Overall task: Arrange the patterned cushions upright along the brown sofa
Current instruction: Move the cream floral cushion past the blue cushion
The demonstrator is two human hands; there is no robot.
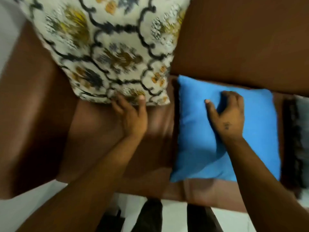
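L hand (132, 114) w/ spread fingers props the soft, light patterned cushion (107, 47) by its bottom edge at the sofa (242, 39) back; R hand (227, 114), curled, presses blue cushion (250, 148) mid-seat

The brown sofa (103, 131) looks smooth and faintly glossy, like leather. The patterned cushion (108, 52) is woven cloth; the blue cushion (250, 148) matt cloth.
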